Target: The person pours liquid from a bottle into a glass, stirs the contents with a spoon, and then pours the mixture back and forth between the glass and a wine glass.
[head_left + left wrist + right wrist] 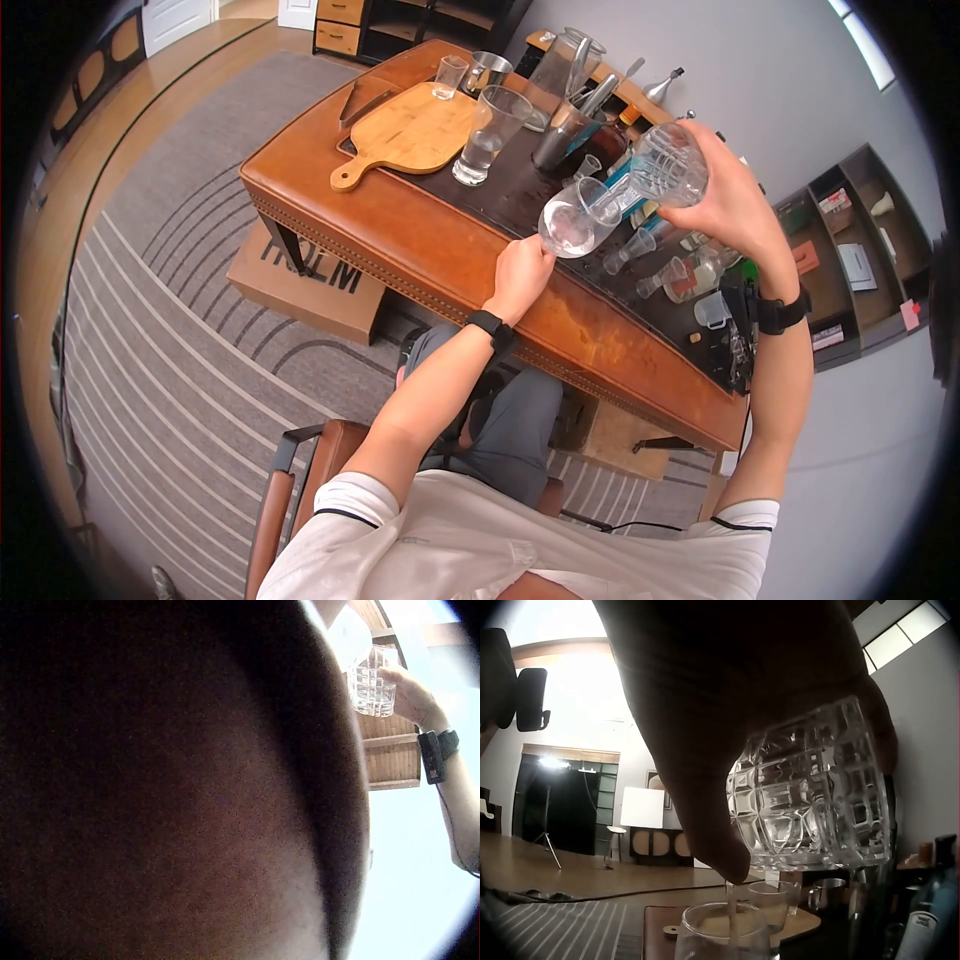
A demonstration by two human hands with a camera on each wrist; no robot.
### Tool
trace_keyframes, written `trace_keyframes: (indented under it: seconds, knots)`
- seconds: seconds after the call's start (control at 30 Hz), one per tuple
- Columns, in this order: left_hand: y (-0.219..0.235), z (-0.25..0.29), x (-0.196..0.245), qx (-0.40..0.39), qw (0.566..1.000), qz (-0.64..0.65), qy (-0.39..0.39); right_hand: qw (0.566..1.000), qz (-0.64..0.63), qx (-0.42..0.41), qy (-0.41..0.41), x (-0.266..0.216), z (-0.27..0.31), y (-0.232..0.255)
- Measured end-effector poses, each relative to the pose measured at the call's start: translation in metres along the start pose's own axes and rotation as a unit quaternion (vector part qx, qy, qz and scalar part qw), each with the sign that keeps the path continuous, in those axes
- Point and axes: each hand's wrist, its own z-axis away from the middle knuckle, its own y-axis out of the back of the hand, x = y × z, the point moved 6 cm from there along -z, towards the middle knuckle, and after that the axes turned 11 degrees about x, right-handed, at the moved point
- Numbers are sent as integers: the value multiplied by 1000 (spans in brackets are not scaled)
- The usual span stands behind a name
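My right hand [735, 195] grips a clear cut-glass tumbler [668, 165] with a grid pattern, tipped on its side. In the right wrist view a thin stream of clear liquid [732, 911] falls from the tumbler [810, 795] toward a round-bowled glass [705, 919]. That rounded glass [566, 226] leans in the head view, its mouth just below the tumbler. My left hand [522, 278] has curled fingers and holds the rounded glass low on its near side; the grip is partly hidden. Skin fills most of the left wrist view, with the tumbler [373, 686] at upper right.
A tall glass with liquid [480, 150] stands beside a wooden cutting board [415, 130] on the leather-edged table [420, 245]. Behind are a metal cup holding tools [565, 135], a large glass jar [560, 70] and bottles. Several small glass measures [630, 250] stand at right.
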Motion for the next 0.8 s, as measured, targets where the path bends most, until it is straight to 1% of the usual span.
trace_keyframes:
  seconds: [0.33, 0.4, 0.6, 0.73, 0.8]
  knots:
    - [-2, 1, -3, -6, 1000, -5, 3, 998, 15, 0, 54, -2, 0, -14]
    - [0, 1, -1, -3, 1000, -3, 4, 996, 33, 12, 77, -7, 0, -15]
    - [-1, 0, -1, -7, 1000, -9, -4, 991, 76, 12, 113, -18, 2, -23]
    - [-1, 0, -2, -1, 1000, 1, -7, 992, 70, 20, 106, -21, 4, -26]
    - [-2, 1, 0, -2, 1000, 8, -11, 999, -37, 4, 28, -13, 4, -27]
